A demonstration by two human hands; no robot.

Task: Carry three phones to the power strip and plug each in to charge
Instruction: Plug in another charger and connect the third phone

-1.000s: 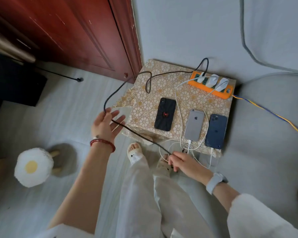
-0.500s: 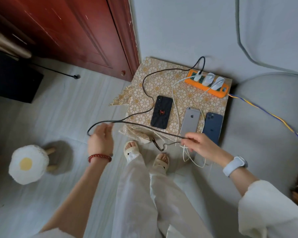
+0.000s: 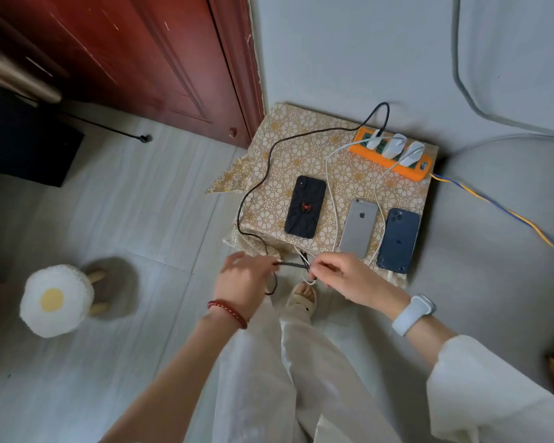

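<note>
Both hands pinch the black cable (image 3: 290,265): left hand (image 3: 243,279), right hand (image 3: 343,276). Black phone (image 3: 305,206) at 11 o'clock of right hand, long axis 12–6.

Black spider-marked phone (image 3: 305,207), silver phone (image 3: 358,227), dark blue phone (image 3: 398,240), face-down side by side, orange power strip (image 3: 394,156) behind

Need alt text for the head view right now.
Both hands, left hand and right hand, hold a black braided cable before a floral-cloth stand bearing three face-down phones and an orange power strip.
</note>
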